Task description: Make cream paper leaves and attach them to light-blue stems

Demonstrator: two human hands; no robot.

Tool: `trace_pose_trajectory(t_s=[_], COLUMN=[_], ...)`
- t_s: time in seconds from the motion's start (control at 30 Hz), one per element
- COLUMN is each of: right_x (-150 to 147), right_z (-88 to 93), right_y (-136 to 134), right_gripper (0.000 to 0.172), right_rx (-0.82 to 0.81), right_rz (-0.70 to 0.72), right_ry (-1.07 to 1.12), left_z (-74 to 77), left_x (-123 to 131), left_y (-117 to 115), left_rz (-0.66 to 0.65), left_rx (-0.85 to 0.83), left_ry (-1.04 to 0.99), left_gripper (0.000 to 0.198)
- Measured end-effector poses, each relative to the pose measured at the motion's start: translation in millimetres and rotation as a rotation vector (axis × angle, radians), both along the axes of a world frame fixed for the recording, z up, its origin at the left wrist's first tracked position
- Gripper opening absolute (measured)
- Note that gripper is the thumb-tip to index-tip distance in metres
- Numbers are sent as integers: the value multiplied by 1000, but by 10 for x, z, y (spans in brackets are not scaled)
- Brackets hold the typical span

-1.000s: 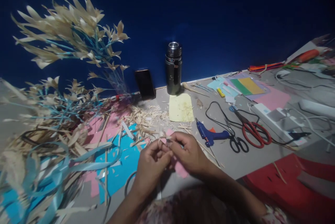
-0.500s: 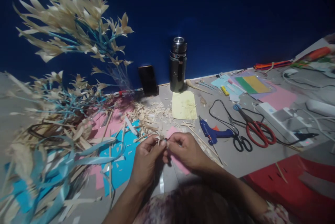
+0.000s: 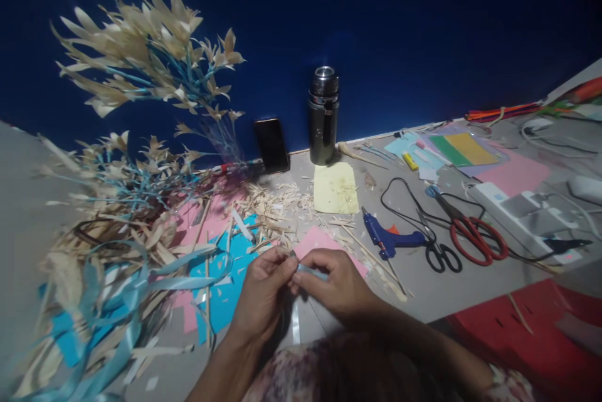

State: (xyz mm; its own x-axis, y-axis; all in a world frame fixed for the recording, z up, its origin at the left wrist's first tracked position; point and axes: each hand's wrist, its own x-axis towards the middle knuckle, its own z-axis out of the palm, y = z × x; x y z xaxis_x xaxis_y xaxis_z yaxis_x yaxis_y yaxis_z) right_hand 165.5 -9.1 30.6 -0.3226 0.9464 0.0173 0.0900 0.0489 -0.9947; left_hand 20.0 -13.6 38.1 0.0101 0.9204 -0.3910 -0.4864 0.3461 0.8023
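My left hand (image 3: 266,286) is closed in a pinch, its thumb and fingertips on a small pale dried-husk flower that they mostly cover. Up against it, my right hand (image 3: 343,283) is closed too, with a short light blue ribbon (image 3: 313,272) between thumb and forefinger. The ribbon runs toward the left fingertips; whether it wraps the flower's stem I cannot tell. Under the hands lies a pink paper sheet (image 3: 317,239). Left of them, a bright blue sheet (image 3: 239,267) carries scraps, and looped light blue ribbon (image 3: 129,314) lies over dried husks (image 3: 66,276).
Husk flowers on blue stems (image 3: 183,76) rise at the back left. A phone (image 3: 271,146) and a steel flask (image 3: 323,120) stand by the wall. To the right are a blue glue gun (image 3: 388,239), black scissors (image 3: 442,256), red-handled scissors (image 3: 477,240) and a power strip (image 3: 510,217).
A light blue ribbon now shows in my right hand's pinch. The small husk flower at my left fingertips shows less than before. The camera view has shifted slightly left.
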Motion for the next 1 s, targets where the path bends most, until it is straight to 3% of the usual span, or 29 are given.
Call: trace_pose_trajectory(t_s=[0.1,0.23,0.4,0.77,1.0], right_x=[-11,7,17,178,307], right_z=[26,74,46,118,32], right_y=[3,30,38,38,11], right_gripper=[21,22,19,21,28], right_rx=[67,-39,-121,-138,-104], right_rz=[-43,-55,-45,-7,-4], right_ry=[-15,90,127,29,-48], left_z=[13,39,47,10,41], left_x=[16,-3,-20,19,105], left_y=[2,4,-5,26,65], left_rz=[14,-69,-66,-122,-135], left_rx=[16,21,2,23,-59], left_ry=[7,-9,-9,38,2], left_gripper=[32,27,26,34,37])
